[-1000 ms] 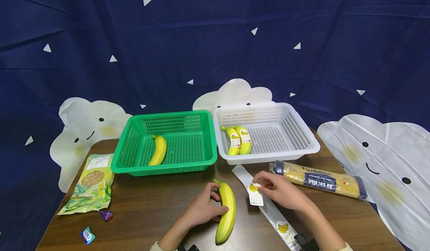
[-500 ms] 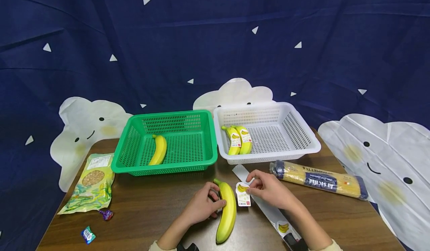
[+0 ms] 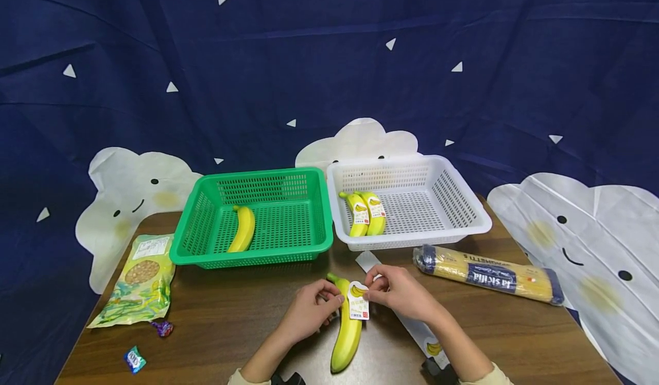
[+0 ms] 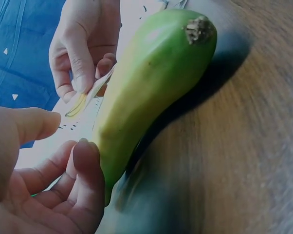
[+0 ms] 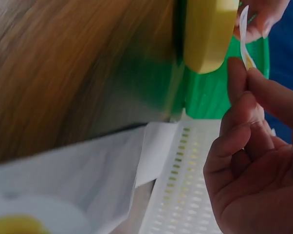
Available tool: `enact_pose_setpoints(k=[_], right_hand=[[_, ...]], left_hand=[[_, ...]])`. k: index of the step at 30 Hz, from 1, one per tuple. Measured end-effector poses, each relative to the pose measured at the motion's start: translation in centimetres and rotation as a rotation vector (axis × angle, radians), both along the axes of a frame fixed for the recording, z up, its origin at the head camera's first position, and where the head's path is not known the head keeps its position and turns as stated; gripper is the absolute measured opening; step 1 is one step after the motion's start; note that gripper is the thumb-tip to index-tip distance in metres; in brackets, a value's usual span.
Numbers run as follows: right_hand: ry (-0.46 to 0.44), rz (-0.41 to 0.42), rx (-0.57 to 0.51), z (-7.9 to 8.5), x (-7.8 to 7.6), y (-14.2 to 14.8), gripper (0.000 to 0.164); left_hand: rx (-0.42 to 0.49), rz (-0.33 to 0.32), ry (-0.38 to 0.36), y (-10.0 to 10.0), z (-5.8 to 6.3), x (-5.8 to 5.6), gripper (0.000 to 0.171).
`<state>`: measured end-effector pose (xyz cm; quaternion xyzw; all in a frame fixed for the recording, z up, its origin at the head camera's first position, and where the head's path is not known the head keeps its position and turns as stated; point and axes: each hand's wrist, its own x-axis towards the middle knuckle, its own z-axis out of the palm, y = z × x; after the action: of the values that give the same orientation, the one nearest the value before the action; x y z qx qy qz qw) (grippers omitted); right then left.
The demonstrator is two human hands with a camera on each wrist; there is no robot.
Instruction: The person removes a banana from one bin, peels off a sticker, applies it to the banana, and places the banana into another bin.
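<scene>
Worktop [image 3: 231, 316] spreads leftward, green basket [image 3: 252, 258] ahead; left hand [image 3: 309, 312] (relaxed) touches the banana [image 3: 346, 346], right hand [image 3: 400, 293] pinches a sticker [image 3: 357, 305].

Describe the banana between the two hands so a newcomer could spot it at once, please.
On the wooden table, look in front of the green basket and white basket. Between the left hand and right hand is a banana, stem toward the baskets. Unlike the three bananas inside them, it lies outside both.
</scene>
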<state>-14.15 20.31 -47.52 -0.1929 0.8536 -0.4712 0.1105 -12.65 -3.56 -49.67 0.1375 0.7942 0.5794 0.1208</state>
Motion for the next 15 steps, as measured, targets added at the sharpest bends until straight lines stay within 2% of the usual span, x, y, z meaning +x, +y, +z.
enact_pose_setpoints(k=[7,15], right_hand=[[-0.012,0.044,-0.019,0.11,0.03,-0.76,0.019],[-0.034,0.059,-0.016,-0.07,0.11,-1.11,0.022]], left_hand=[[0.022,-0.012,0.024,0.14,-0.48,-0.02,0.016],[-0.017,-0.009,0.075,0.48,-0.86,0.11,0.012]])
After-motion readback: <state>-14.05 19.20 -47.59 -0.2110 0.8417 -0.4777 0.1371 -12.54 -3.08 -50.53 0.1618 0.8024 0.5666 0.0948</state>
